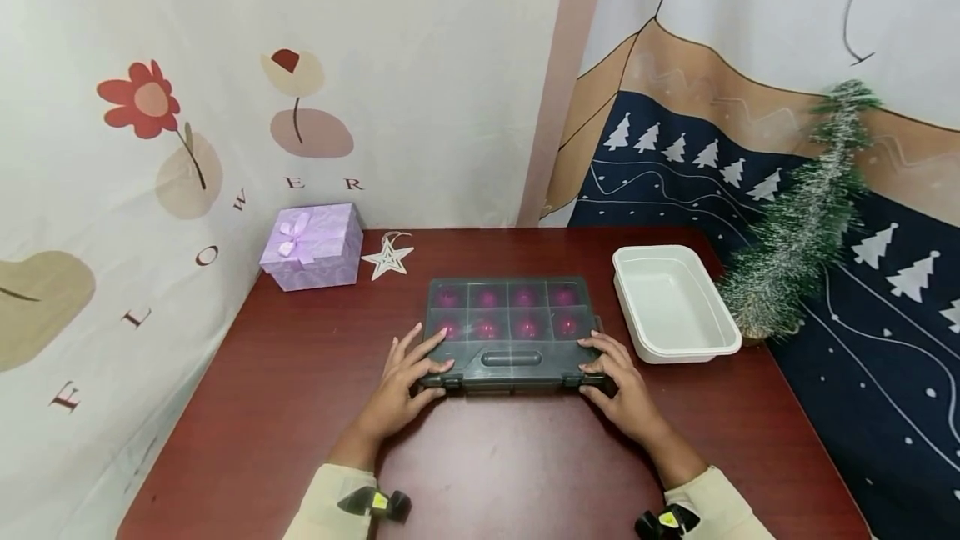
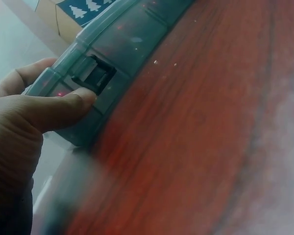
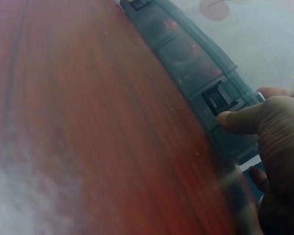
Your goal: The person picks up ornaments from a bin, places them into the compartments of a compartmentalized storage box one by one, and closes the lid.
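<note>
A dark translucent storage box [image 1: 512, 358] with a lid lies flat on the table, and shiny pinkish-red balls [image 1: 487, 328] show through in its compartments. My left hand [image 1: 406, 375] grips its front left corner, fingers over the lid and thumb against the front. In the left wrist view, that thumb [image 2: 73, 105] touches the edge of a black latch [image 2: 95, 74]. At the front right corner my right hand [image 1: 618, 380] holds the box the same way. Its thumb [image 3: 240, 120] sits at the other latch [image 3: 219, 98] in the right wrist view. The lid looks closed.
A white rectangular tray [image 1: 678, 352] stands right of the box, with a small frosted artificial tree [image 1: 802, 223] beyond it. Back left are a purple gift box [image 1: 318, 252] with a bow and a white star ornament [image 1: 387, 257]. Printed cloth hangs behind the reddish-brown table [image 1: 300, 390].
</note>
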The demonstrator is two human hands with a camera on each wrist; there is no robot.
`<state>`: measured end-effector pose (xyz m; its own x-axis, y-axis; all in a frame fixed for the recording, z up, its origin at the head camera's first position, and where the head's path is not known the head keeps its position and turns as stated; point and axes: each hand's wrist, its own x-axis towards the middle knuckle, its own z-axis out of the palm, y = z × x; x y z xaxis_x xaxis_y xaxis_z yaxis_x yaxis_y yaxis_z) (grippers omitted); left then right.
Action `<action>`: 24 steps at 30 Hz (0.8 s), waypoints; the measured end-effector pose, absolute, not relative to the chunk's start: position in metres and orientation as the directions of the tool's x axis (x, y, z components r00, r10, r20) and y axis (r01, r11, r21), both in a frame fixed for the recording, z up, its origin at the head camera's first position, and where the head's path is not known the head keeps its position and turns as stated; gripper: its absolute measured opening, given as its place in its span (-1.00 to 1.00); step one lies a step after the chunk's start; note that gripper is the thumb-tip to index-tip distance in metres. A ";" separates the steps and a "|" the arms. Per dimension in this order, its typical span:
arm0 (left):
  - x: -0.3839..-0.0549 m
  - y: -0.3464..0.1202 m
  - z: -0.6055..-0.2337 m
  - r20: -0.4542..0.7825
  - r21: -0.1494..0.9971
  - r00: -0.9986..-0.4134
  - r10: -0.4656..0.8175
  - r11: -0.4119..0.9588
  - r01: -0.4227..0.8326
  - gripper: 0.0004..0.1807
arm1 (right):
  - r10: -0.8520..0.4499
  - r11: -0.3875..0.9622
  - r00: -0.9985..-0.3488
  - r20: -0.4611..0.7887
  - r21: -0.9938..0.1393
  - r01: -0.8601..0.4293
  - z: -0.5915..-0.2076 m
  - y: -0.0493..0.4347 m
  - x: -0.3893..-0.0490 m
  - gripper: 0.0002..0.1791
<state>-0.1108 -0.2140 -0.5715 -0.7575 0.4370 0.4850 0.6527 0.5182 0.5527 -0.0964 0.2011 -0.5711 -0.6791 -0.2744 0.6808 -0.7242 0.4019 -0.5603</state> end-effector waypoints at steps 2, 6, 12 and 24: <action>-0.111 -0.215 -0.571 0.482 0.555 -0.759 0.438 0.518 0.651 -0.49 | -0.278 0.399 -0.697 0.661 -0.581 -0.710 -0.572 0.202 -0.096 -0.41; -0.111 -0.212 -0.571 0.494 0.540 -0.757 0.427 0.532 0.652 -0.48 | -0.263 0.418 -0.724 0.638 -0.601 -0.681 -0.571 0.202 -0.094 -0.45; -0.112 -0.207 -0.573 0.542 0.521 -0.735 0.408 0.524 0.674 -0.46 | -0.227 0.449 -0.725 0.650 -0.591 -0.670 -0.572 0.197 -0.094 -0.46; -0.109 -0.211 -0.568 0.441 0.621 -0.788 0.430 0.488 0.614 -0.45 | -0.237 0.419 -0.726 0.646 -0.606 -0.676 -0.570 0.198 -0.093 -0.42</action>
